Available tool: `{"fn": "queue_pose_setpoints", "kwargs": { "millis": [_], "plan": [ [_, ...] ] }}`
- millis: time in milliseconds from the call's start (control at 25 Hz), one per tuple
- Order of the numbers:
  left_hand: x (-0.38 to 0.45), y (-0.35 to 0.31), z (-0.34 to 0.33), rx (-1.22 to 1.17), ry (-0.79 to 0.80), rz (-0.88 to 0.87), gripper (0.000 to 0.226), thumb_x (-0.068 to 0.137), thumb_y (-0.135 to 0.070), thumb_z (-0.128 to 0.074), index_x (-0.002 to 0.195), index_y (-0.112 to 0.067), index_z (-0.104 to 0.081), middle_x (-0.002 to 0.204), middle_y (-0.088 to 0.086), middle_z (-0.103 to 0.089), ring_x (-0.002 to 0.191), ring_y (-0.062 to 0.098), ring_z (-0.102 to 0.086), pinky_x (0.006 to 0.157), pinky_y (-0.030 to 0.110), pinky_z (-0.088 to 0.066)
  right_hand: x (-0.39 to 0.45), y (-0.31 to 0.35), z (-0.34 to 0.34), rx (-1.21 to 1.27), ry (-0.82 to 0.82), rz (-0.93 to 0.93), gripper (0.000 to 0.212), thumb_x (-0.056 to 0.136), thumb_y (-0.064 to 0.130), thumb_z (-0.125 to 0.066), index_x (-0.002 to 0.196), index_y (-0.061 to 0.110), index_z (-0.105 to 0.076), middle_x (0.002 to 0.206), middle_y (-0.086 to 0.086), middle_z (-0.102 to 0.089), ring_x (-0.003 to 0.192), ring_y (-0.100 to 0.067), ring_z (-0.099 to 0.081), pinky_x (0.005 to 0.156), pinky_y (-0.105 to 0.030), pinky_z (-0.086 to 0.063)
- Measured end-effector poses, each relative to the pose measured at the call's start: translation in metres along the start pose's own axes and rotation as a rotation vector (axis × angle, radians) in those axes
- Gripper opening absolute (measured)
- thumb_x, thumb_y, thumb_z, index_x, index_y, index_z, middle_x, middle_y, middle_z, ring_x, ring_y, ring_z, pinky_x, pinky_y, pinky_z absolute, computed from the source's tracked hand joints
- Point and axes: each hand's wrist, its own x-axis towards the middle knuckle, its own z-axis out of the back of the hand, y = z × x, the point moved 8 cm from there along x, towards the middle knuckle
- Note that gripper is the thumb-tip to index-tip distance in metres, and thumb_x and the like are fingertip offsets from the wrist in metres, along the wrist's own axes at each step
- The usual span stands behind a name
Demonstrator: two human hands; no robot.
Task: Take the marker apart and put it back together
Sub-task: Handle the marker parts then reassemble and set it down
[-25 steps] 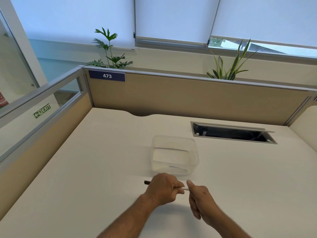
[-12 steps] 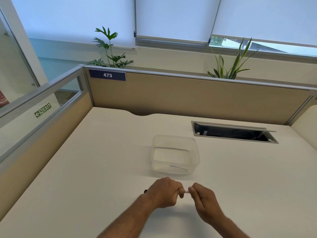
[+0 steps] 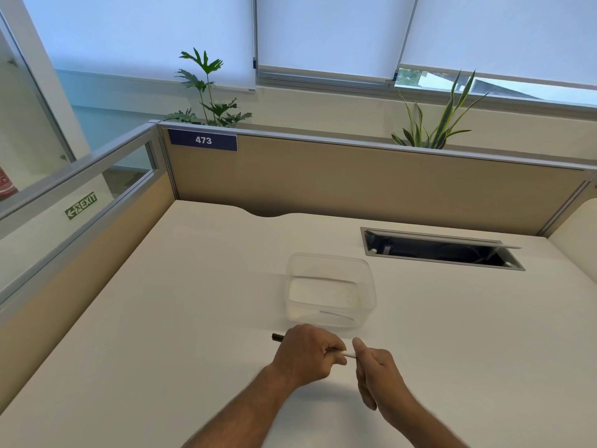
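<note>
Just in front of a clear tub [image 3: 331, 291] on a desk [image 3: 193, 302], the left hand [image 3: 303, 358] fists around a marker [image 3: 347, 354]. The right hand [image 3: 376, 371] pinches its white end. A hard pull could send a part flying off.

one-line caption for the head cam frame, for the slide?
Both hands hold a marker over a white desk: left hand wraps the body, right hand pinches its white end, near a clear plastic tub.
</note>
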Motion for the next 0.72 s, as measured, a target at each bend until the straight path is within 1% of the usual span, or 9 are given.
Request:
{"fn": "queue_pose_setpoints", "kwargs": {
  "millis": [120, 200, 280, 360, 400, 520, 560, 640, 720],
  "plan": [
    [-0.001, -0.002, -0.004, 0.084, 0.047, -0.018, 0.026, 0.086, -0.045, -0.06, 0.09, -0.024, -0.075, 0.075, -0.002, -0.073, 0.064, 0.018, -0.059, 0.056, 0.027, -0.044, 0.001, 0.001, 0.004, -0.086, -0.042, 0.075, 0.054, 0.101, 0.036, -0.046, 0.051, 0.015, -0.048, 0.041, -0.003, -0.04, 0.031, -0.021, -0.04, 0.037, -0.025, -0.032],
    [-0.002, -0.001, -0.008, 0.108, 0.1, 0.007, 0.031, 0.09, -0.044, -0.053, 0.093, -0.023, -0.074, 0.078, 0.0, -0.074, 0.066, 0.021, -0.059, 0.057, 0.027, -0.04, 0.0, 0.006, 0.009, -0.165, -0.092, 0.193, 0.045, 0.101, 0.037, -0.046, 0.058, 0.023, -0.052, 0.045, 0.002, -0.045, 0.038, -0.019, -0.043, 0.041, -0.029, -0.037],
    [-0.002, 0.001, -0.01, 0.092, 0.145, 0.05, 0.034, 0.09, -0.042, -0.048, 0.095, -0.022, -0.075, 0.084, -0.001, -0.076, 0.07, 0.022, -0.063, 0.061, 0.027, -0.046, -0.004, 0.013, 0.01, -0.242, -0.107, 0.309, 0.035, 0.094, 0.044, -0.043, 0.065, 0.026, -0.051, 0.046, 0.006, -0.048, 0.043, -0.015, -0.043, 0.046, -0.034, -0.039],
    [-0.003, 0.003, -0.013, 0.063, 0.185, 0.085, 0.034, 0.09, -0.039, -0.045, 0.092, -0.022, -0.074, 0.084, 0.0, -0.077, 0.071, 0.023, -0.064, 0.065, 0.033, -0.053, -0.006, 0.016, 0.012, -0.297, -0.124, 0.388, 0.033, 0.092, 0.045, -0.042, 0.068, 0.025, -0.053, 0.049, 0.007, -0.049, 0.047, -0.011, -0.044, 0.048, -0.037, -0.039],
    [-0.003, 0.003, -0.014, 0.054, 0.205, 0.09, 0.034, 0.09, -0.037, -0.044, 0.09, -0.022, -0.074, 0.083, 0.001, -0.076, 0.07, 0.024, -0.064, 0.066, 0.035, -0.054, -0.006, 0.017, 0.013, -0.334, -0.138, 0.429, 0.033, 0.092, 0.044, -0.042, 0.068, 0.025, -0.052, 0.051, 0.009, -0.05, 0.048, -0.009, -0.044, 0.049, -0.036, -0.04],
    [-0.002, 0.003, -0.019, 0.047, 0.249, 0.082, 0.029, 0.094, -0.028, -0.047, 0.087, -0.019, -0.073, 0.082, 0.006, -0.075, 0.069, 0.025, -0.062, 0.065, 0.033, -0.054, -0.007, 0.024, 0.014, -0.454, -0.186, 0.522, 0.033, 0.094, 0.042, -0.042, 0.063, 0.03, -0.047, 0.055, 0.012, -0.05, 0.048, -0.003, -0.042, 0.049, -0.022, -0.035],
    [-0.002, 0.003, -0.02, 0.044, 0.257, 0.08, 0.027, 0.095, -0.025, -0.049, 0.086, -0.018, -0.073, 0.083, 0.007, -0.075, 0.069, 0.025, -0.062, 0.065, 0.032, -0.053, -0.008, 0.026, 0.014, -0.465, -0.19, 0.533, 0.035, 0.094, 0.041, -0.042, 0.061, 0.029, -0.047, 0.053, 0.01, -0.049, 0.046, -0.005, -0.042, 0.048, -0.021, -0.033],
    [-0.002, 0.003, -0.02, 0.042, 0.26, 0.071, 0.025, 0.096, -0.022, -0.05, 0.087, -0.017, -0.074, 0.083, 0.007, -0.075, 0.069, 0.024, -0.062, 0.065, 0.031, -0.053, -0.008, 0.027, 0.012, -0.477, -0.198, 0.538, 0.042, 0.095, 0.04, -0.042, 0.059, 0.02, -0.049, 0.049, 0.005, -0.043, 0.044, -0.008, -0.036, 0.045, -0.024, -0.029],
    [-0.002, 0.003, -0.018, 0.028, 0.237, 0.056, 0.024, 0.093, -0.022, -0.052, 0.089, -0.018, -0.075, 0.084, 0.004, -0.076, 0.069, 0.022, -0.063, 0.068, 0.034, -0.057, -0.005, 0.025, 0.011, -0.445, -0.206, 0.469, 0.047, 0.097, 0.034, -0.045, 0.056, 0.013, -0.053, 0.047, 0.009, -0.035, 0.045, -0.005, -0.03, 0.046, -0.023, -0.025]
  ]
}}
